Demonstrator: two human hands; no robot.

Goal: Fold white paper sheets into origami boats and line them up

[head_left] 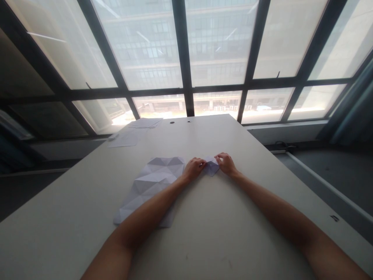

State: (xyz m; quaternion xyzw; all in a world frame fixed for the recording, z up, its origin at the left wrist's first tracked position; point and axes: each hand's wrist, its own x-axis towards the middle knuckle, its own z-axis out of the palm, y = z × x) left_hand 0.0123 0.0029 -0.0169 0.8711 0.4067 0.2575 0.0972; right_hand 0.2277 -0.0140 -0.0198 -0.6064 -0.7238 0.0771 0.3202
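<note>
A small folded piece of white paper (211,166) lies on the white table (221,217) between my two hands. My left hand (192,168) pinches its left side with curled fingers. My right hand (226,163) pinches its right top corner. Under my left forearm lies a larger creased white sheet (151,182), flat on the table with many fold lines.
Several loose white sheets (136,130) lie at the far left end of the table, near two small dark holes (180,122). Large windows with dark frames (186,83) stand behind the table. The table's right edge drops to a grey floor (335,171).
</note>
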